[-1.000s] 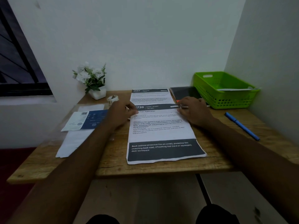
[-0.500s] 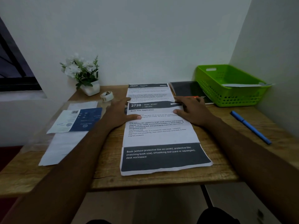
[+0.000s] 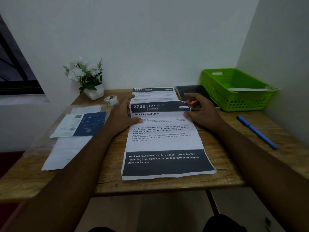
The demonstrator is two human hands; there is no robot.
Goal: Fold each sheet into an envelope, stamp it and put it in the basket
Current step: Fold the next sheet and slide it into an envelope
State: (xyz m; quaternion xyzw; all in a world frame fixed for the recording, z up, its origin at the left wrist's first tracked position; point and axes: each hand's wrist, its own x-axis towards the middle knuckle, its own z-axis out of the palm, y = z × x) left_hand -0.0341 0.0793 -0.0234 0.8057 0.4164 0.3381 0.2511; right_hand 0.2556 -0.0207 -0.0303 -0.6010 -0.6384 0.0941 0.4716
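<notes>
Left grip and right grip pinch the lifted far edge of our sheet, an orange item half-hidden behind; its long axis points at the wall.

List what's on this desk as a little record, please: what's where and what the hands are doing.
Sheet: printed sheet, top edge raised, rest flat on desk
Hands: left hand and right hand each grip a side of that top edge
Basket: green basket, far right, paper inside
Nearby: blue pen, tape roll, flower pot
</notes>
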